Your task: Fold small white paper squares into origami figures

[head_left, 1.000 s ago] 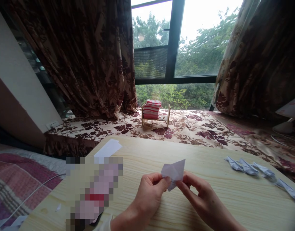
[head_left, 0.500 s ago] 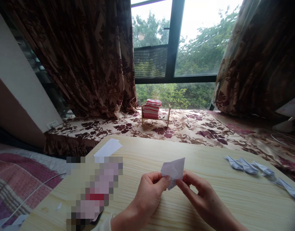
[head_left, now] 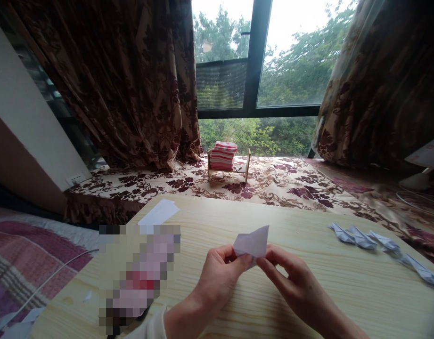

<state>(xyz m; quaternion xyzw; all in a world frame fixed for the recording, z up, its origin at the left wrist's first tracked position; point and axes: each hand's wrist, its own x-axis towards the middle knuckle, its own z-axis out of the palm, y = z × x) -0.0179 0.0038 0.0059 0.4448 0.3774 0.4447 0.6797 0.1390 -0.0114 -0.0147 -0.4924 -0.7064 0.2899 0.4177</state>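
Note:
A small folded piece of white paper (head_left: 252, 241) is held up above the wooden table (head_left: 202, 221). My left hand (head_left: 222, 275) pinches its lower left part, thumb on the near side. At the lower right edge, my right hand (head_left: 285, 273) grips the same paper between thumb and fingers. The two thumbs are close together, and the paper's lower tip is partly hidden behind them. Several folded white paper pieces (head_left: 363, 238) lie in a slanting row at the table's right side.
Flat white paper strips (head_left: 158, 214) lie at the far left table edge, behind a blurred-out pinkish object (head_left: 142, 278). A paper scrap (head_left: 87, 295) and a white cable (head_left: 57, 278) are at left. Striped folded cloths (head_left: 223, 157) sit on a little wooden rack on the window seat.
The view has tilted down slightly. The paper has tipped a little, with less of its lower tip showing, while both hands keep their pinch on it.

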